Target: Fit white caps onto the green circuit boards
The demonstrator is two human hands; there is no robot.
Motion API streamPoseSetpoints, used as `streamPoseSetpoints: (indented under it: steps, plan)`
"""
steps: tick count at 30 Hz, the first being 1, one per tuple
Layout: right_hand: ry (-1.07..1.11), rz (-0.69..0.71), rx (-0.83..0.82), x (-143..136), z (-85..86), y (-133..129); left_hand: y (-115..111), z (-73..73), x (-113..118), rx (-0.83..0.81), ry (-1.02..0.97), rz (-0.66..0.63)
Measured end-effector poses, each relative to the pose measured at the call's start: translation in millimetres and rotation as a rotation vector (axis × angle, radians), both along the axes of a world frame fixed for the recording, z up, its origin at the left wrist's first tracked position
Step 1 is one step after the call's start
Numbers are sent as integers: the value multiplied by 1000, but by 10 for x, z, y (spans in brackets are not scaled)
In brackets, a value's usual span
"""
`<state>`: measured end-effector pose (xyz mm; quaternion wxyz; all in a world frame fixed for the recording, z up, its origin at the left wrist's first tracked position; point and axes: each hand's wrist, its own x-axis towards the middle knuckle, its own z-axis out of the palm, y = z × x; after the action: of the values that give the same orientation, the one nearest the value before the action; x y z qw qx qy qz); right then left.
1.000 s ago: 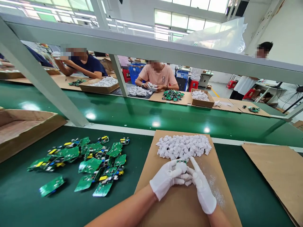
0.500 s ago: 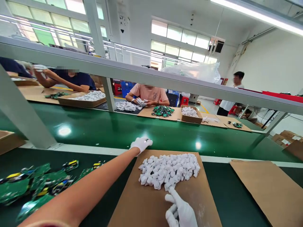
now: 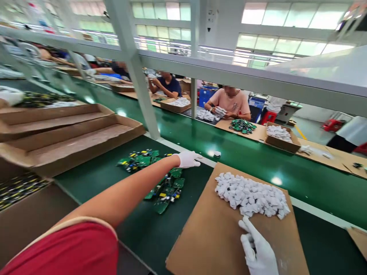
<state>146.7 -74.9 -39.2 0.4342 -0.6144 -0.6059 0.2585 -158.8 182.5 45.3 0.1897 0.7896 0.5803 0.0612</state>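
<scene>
My left hand (image 3: 189,159), in a white glove, reaches over the table's far edge with fingers stretched out and nothing visible in them. Just past its fingertips, a small white piece (image 3: 217,154) lies on the green conveyor belt (image 3: 246,160). Beneath and beside my left forearm is a heap of green circuit boards (image 3: 169,187) with yellow and black parts. My gloved right hand (image 3: 258,246) hovers over a cardboard sheet (image 3: 206,229), index finger extended, other fingers loosely bent. Its fingertip is close to a pile of small white pieces (image 3: 252,194); whether it touches them I cannot tell.
Long cardboard trays (image 3: 71,141) stand on the left, with a box of boards (image 3: 20,191) nearer me. A white frame post (image 3: 137,72) rises at the table's far edge. Across the belt, a person in a pink shirt (image 3: 229,101) handles white pieces beside a board heap (image 3: 242,126).
My view has turned left, bringing trays and more workers into sight. Relative to the cardboard sheet, my left hand has moved left. A white piece now shows separately on the belt.
</scene>
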Motion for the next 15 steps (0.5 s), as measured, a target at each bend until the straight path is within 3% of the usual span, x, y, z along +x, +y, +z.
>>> streamPoseSetpoints:
  steps: [4,7,11,15]
  plan:
    - [-92,-11,14,43,-30,28,-441,31,-600,77,96,62]
    - [-98,-9,14,44,-35,41,-685,-85,-823,119,134,145]
    - [-119,-15,3,62,-73,69,-809,-241,-827,129,107,150]
    - [-143,-37,5,111,-142,97,-797,-273,-619,143,39,64]
